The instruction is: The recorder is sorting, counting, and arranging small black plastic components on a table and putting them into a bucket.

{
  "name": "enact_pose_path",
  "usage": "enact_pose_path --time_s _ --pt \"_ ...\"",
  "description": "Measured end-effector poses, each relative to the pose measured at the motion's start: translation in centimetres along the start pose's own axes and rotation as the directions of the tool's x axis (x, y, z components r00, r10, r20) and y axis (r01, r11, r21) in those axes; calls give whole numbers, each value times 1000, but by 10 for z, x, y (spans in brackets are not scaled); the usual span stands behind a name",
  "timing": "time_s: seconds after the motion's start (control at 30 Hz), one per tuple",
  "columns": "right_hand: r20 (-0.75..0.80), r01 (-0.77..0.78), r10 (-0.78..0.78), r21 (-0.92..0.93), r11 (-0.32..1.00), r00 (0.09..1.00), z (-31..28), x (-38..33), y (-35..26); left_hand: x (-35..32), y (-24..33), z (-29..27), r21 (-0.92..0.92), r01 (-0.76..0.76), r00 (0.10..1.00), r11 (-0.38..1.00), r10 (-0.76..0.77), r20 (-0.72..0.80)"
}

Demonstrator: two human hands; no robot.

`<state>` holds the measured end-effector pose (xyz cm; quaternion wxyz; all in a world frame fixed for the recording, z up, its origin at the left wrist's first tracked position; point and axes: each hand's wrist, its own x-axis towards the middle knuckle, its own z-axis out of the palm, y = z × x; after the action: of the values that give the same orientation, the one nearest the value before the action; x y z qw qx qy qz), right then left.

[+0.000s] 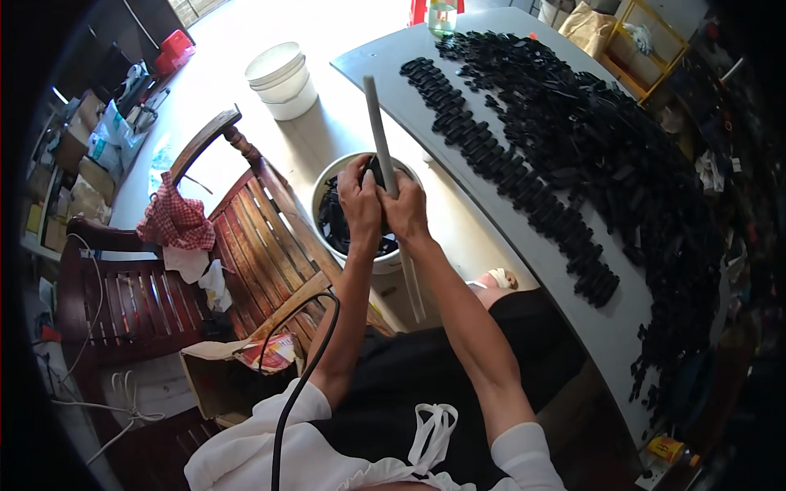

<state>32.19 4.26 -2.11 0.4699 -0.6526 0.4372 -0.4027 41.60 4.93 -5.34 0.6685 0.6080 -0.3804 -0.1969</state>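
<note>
A black cable (282,421) hangs nearest, across a white blouse (254,442). Beyond it the hands are pressed together: the left hand (359,200) curls around a dark piece (374,169), while the right hand (406,204) closes on a long pale stick (376,119). Both are above a white bucket (386,265) holding black pieces (332,217). The step in hand looks like working the piece against the stick; the next move seems to call for steadying both. Rightward, the grey tabletop (393,49) carries an orderly row (524,184) and a loose heap (606,139) of similar pieces
</note>
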Motion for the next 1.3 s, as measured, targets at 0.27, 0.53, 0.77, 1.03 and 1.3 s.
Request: enact_pose_path --time_s 0.27,0.53,0.77,1.03,1.3 --pt "154 -248 246 -9 969 957 44 22 49 39 -98 -35 228 55 998 972 -46 -45" --pt "238 -361 324 131 923 916 -44 -33 4 25 -83 -9 420 -67 992 905 107 -72" --pt "-59 -341 365 248 907 929 -205 -172 -68 -98 90 123 -22 -532 790 847 505 348" --pt "-625 -265 360 243 933 693 -268 -329 -50 -246 132 208 -13 -755 403 655 480 779" --pt "-620 -309 427 295 904 658 -278 -360 -32 -264 117 218 -15 -803 346 595 487 802"
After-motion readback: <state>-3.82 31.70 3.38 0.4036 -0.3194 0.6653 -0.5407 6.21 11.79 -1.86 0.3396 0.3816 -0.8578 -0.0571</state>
